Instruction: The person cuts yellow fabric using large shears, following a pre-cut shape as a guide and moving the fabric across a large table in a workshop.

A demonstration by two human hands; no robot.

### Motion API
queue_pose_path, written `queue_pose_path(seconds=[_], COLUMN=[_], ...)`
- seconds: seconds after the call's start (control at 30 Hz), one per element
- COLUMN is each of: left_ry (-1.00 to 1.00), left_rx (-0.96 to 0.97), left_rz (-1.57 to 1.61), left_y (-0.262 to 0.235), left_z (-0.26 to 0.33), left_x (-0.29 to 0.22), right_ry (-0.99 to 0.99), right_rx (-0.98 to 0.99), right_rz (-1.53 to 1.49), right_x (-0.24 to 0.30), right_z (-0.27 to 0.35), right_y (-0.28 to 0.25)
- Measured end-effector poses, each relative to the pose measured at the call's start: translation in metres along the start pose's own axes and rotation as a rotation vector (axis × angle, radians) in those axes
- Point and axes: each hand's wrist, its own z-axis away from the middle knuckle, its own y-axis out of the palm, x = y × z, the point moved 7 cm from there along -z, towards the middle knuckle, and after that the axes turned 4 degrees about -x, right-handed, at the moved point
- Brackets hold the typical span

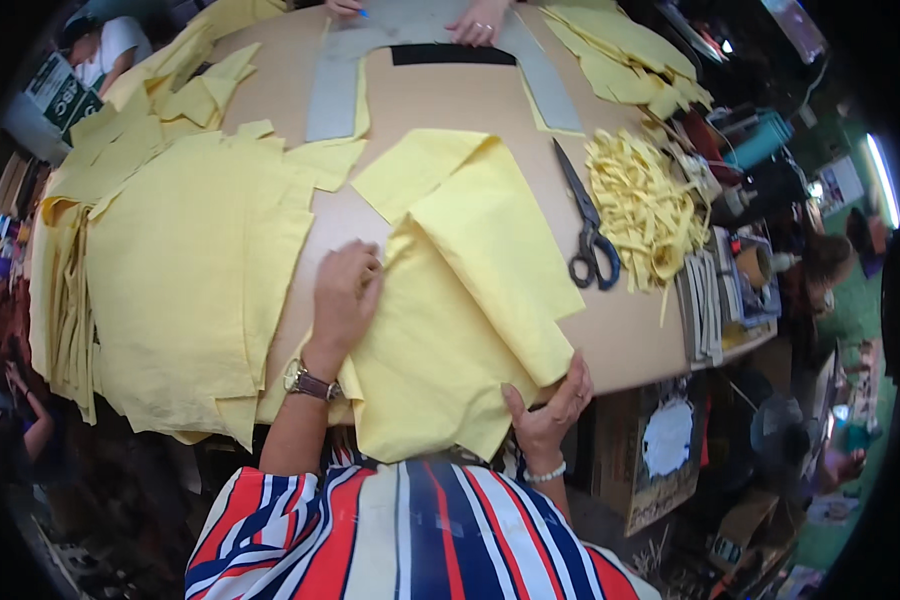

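Observation:
A loosely folded piece of yellow fabric (440,330) lies in front of me, its upper part turned over in a diagonal fold and its lower end hanging over the near table edge. My left hand (346,295), with a watch at the wrist, is closed at the fabric's left edge; its fingertips are partly hidden. At the lower right corner my right hand (555,410) touches the fabric, thumb and fingers spread apart. To the right of the fabric lie dark-handled scissors (592,235) with their blades pointing away.
Stacked yellow fabric pieces (185,270) cover the table's left side. A heap of yellow strips (645,205) sits right of the scissors. Across the table, another person's hand (480,22) rests by a grey pattern piece (335,95). A crowded side shelf (735,290) adjoins the right edge.

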Motion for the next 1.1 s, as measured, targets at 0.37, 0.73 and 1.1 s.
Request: queue_pose_path(seconds=[0.37, 0.73, 1.1], left_ry=[-0.579, -0.542, 0.354], left_rx=[0.261, 0.077, 0.327], left_rz=[1.096, 1.021, 0.526], left_y=[-0.018, -0.07, -0.115], left_z=[0.017, -0.02, -0.065], left_x=[-0.001, -0.007, -0.131], right_ry=[0.423, 0.39, -0.125], right_rx=[-0.045, 0.087, -0.382], right_rz=[-0.403, -1.296, -0.874], right_x=[-0.014, -0.006, 0.105], right_z=[-0.048, -0.142, -0.191], right_y=[0.028, -0.002, -0.082])
